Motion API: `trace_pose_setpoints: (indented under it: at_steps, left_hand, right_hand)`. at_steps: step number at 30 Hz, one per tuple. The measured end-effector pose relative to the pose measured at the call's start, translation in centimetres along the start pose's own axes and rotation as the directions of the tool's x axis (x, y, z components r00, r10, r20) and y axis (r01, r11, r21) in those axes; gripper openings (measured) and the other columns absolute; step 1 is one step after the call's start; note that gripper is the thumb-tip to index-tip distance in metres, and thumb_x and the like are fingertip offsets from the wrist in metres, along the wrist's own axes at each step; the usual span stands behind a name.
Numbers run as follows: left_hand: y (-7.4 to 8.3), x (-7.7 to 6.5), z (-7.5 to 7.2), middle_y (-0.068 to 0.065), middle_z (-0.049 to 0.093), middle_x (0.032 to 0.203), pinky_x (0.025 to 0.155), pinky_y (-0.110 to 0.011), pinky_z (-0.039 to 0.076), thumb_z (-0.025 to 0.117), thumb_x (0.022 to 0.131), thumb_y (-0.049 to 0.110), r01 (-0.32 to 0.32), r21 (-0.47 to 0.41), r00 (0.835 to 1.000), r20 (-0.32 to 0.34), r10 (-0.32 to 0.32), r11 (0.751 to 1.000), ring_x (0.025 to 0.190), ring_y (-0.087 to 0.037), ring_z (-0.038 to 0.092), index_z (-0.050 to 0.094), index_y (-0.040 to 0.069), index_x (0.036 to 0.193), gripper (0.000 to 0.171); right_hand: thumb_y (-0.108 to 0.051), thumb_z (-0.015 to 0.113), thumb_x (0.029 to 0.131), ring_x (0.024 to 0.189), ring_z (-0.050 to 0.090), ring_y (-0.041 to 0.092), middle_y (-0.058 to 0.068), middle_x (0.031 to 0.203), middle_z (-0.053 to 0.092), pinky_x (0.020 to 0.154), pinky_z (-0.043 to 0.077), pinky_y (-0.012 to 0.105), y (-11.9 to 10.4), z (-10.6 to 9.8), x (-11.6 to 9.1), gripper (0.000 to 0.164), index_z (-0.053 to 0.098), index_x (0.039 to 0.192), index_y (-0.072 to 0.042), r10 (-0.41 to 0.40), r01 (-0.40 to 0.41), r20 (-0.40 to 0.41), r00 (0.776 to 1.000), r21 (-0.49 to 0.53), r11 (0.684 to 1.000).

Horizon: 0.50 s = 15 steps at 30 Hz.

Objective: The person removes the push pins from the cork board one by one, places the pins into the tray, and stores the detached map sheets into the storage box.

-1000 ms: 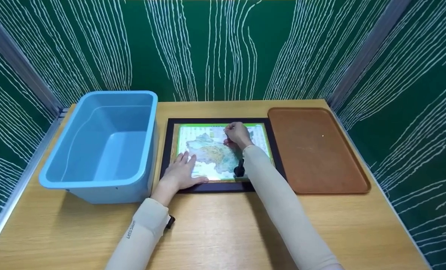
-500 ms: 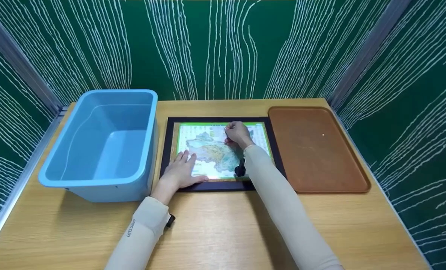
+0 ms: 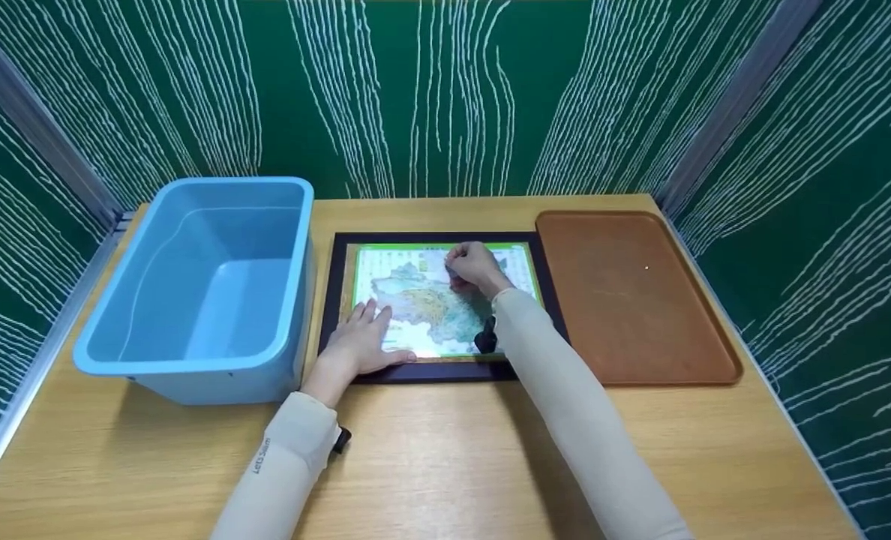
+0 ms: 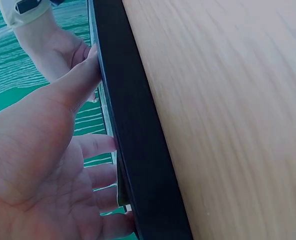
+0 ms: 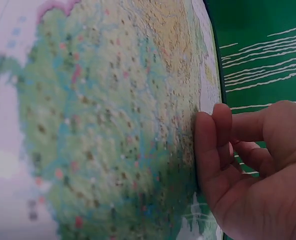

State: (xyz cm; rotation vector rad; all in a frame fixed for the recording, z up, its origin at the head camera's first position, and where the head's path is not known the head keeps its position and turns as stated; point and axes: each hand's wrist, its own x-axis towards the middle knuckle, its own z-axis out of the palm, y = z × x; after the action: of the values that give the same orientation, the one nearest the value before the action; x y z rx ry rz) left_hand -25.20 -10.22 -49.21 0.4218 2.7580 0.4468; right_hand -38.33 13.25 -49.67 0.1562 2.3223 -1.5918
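Observation:
A colourful map (image 3: 434, 304) in a dark rectangular frame (image 3: 438, 371) lies in the middle of the wooden table. My left hand (image 3: 359, 345) rests spread on its lower left corner, the thumb along the bottom edge. In the left wrist view, that thumb and the fingertips touch the dark frame edge (image 4: 132, 110). My right hand (image 3: 475, 266) is at the upper middle of the map, fingers curled, thumb and index finger together. The right wrist view shows its fingertips (image 5: 223, 112) close against the map surface (image 5: 112, 125). No object shows between them.
A deep light-blue bin (image 3: 190, 367) stands left of the frame. A brown tray (image 3: 640, 322) with a small white speck lies against the frame's right side. Green walls (image 3: 445, 97) with white line patterns enclose the table's back and sides.
My right hand has stayed at the map's upper middle with only a slight shift, its forearm swinging a little to the right. The left hand has not moved.

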Motion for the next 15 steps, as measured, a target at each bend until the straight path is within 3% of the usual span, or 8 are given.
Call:
trace_pose_setpoints:
  at_steps: [9, 15]
  left_hand:
    - [0.30, -0.13, -0.26, -0.024, 0.013, 0.166, 0.118, -0.061, 0.019, 0.064, 0.089, 0.067, 0.005, -0.010, 1.000, 0.011, -0.005, 1.000, 0.153, -0.041, 0.009, 0.027, 0.005, 0.160, 0.102]
    - [0.18, -0.12, -0.40, -0.025, 0.014, 0.165, 0.117, -0.063, 0.020, 0.065, 0.089, 0.066, 0.000, -0.002, 1.000, 0.007, 0.000, 1.000, 0.153, -0.042, 0.011, 0.028, 0.003, 0.160, 0.101]
  right_hand:
    - [-0.016, 0.055, 0.104, 0.066, 0.062, 0.020, 0.012, 0.096, 0.065, 0.058, 0.056, 0.032, 0.28, 0.03, 0.16, 0.016, 0.065, 0.110, -0.005, 0.017, -0.017, -0.020, 1.000, 0.017, 1.000]
    - [-0.015, 0.058, 0.103, 0.069, 0.071, 0.022, 0.016, 0.102, 0.069, 0.060, 0.059, 0.031, 0.43, -0.12, 0.21, 0.020, 0.065, 0.116, -0.001, 0.045, -0.039, -0.032, 0.998, 0.179, 0.983]
